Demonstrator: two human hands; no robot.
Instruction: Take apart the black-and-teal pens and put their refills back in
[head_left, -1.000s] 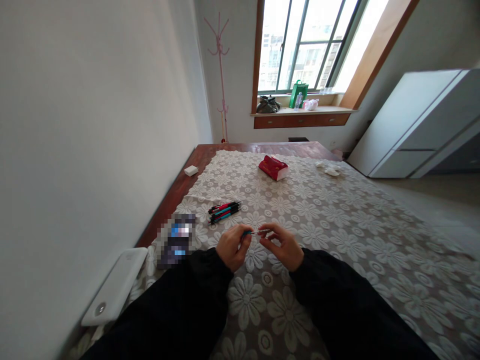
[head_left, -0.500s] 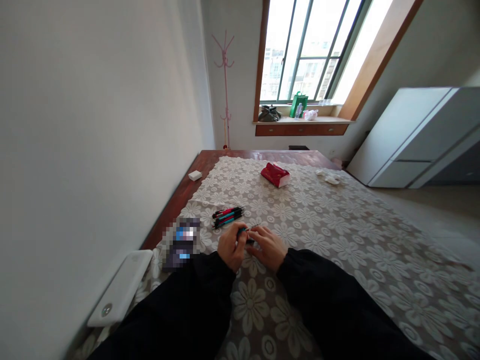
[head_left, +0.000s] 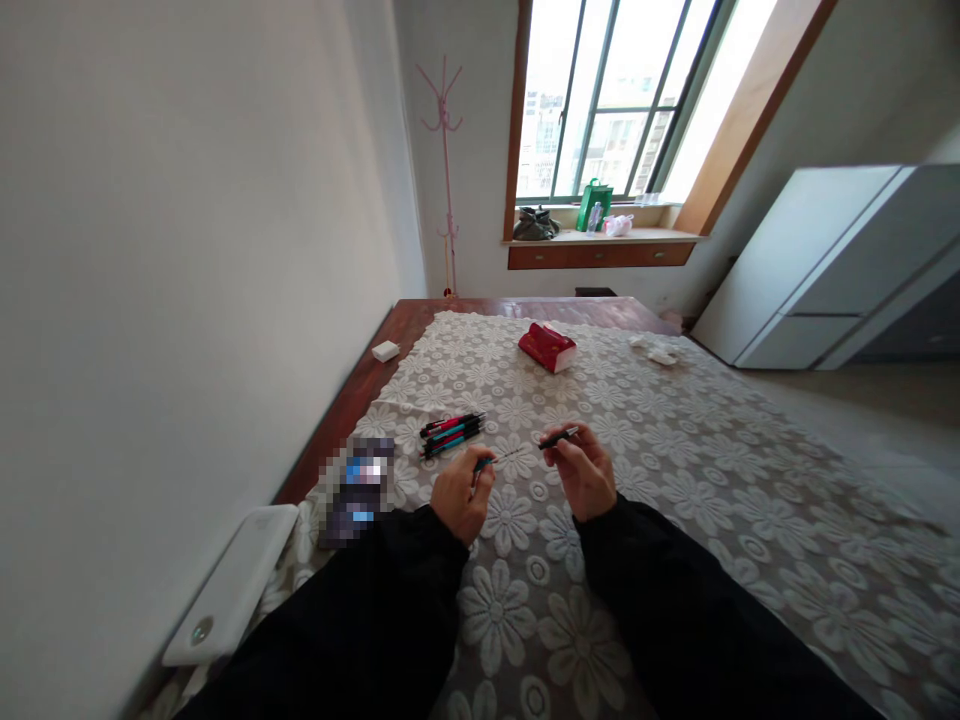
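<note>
My left hand [head_left: 460, 496] is closed round the blue part of a pen [head_left: 484, 463], and a thin refill [head_left: 511, 454] sticks out of it toward the right. Between the fingertips of my right hand [head_left: 582, 472] is a black pen barrel section [head_left: 556, 438] with a silvery tip, held apart from the refill. Just beyond my left hand lies a bunch of several pens [head_left: 453, 433], black, red and blue, side by side on the floral tablecloth [head_left: 499, 600].
A red tissue pack [head_left: 547, 348] sits farther back, with crumpled white tissue [head_left: 656, 351] to its right. At the left are a blurred-out dark object [head_left: 358, 490], a white power-bank-like device [head_left: 232, 580] and a small white box [head_left: 385, 351]. A wall borders the left side.
My hands were together over the pen; now they are apart. My right hand has moved right and up with the black barrel section, and the refill shows bare from my left hand.
</note>
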